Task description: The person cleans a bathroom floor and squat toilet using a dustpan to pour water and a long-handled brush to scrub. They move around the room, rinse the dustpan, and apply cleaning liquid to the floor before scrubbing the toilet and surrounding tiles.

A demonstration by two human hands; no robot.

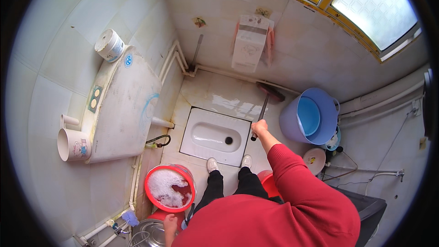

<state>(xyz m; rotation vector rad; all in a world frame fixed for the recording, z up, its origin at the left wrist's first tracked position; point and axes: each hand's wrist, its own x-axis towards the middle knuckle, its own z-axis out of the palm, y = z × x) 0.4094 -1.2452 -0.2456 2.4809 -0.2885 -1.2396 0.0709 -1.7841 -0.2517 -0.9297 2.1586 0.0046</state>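
My right hand [259,127] is closed round the dark handle of a floor brush [271,92]. Its head rests on the tiled floor at the foot of the far wall, right of a white squat toilet pan [215,136]. Low at the left, my left hand [170,222] hangs beside a metal basin [151,232], its fingers partly curled; whether it touches anything cannot be told. Just above that hand stands a red bucket [170,188] of foamy water. My feet in white shoes [212,164] stand at the near edge of the pan.
A purple tub [287,120] holding a blue basin [310,116] stands at the right wall, near a pink basin [314,161]. The cistern [123,109] on the left wall carries a mug [73,145] and a round container [109,45]. A long-handled brush [197,51] leans in the far corner.
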